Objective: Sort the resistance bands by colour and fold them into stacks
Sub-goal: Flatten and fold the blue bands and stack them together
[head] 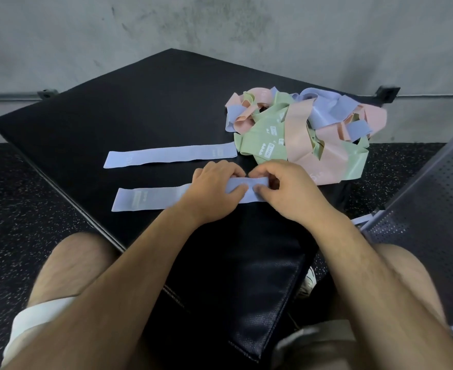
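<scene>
Both hands on the near blue band (150,200), lying flat on the black pad (113,108). Left hand (214,192) pins its middle; right hand (281,190) fingers pinched narrow on the right end, lifting it for a fold. 2nd blue band (170,154) lies flat just beyond the fingertips; mixed pile (300,134) beyond the right fingers. Band looks light, limp, probably slightly grippy: grip at the ends, crease with flat fingers.

A single wide-angle view looks forward and steeply down from the person's head, close over the black worktop (140,108), which fills the middle of the frame. Both forearms reach in from the bottom edge, the knees sit below, and a grey wall (220,22) closes the top
</scene>
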